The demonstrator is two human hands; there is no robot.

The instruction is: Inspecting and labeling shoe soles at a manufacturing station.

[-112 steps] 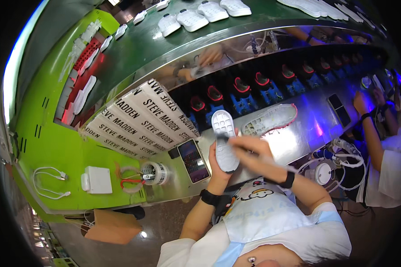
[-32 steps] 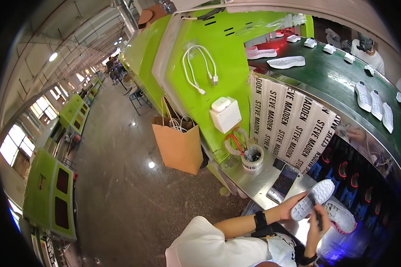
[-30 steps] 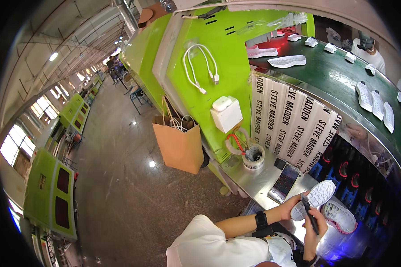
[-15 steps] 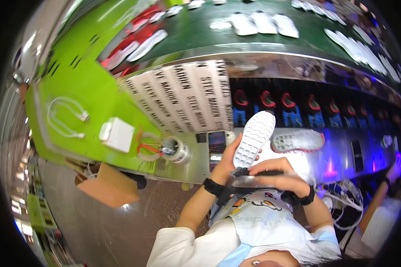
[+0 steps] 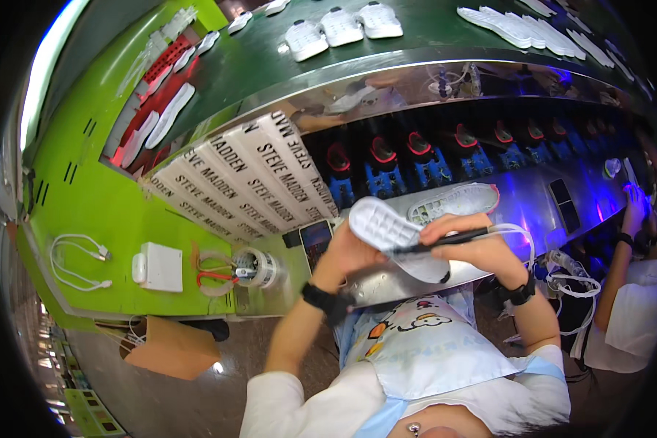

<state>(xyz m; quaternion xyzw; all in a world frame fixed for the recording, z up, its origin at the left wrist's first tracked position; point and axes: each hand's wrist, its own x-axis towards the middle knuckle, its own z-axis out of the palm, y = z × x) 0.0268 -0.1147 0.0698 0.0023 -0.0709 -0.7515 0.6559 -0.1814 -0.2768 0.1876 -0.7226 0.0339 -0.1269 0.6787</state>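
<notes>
- The left hand (image 5: 350,252) is softened by motion blur; the right hand (image 5: 471,241) is clearer.
- To the right of the right hand, blue-violet light colours the metal desk (image 5: 522,208).
- Beyond both hands, the recess (image 5: 442,130) is dark.
- Far left of the left hand, a bright white strip (image 5: 35,109) curves with the edge distortion.

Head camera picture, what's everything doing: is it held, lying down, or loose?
White sole: held, tilted, in the left hand
Black tool: gripped in the right hand
Second sole: lying on the bench, partly hidden
Phone: partly hidden
White cable: loose, both ends unplugged
</notes>
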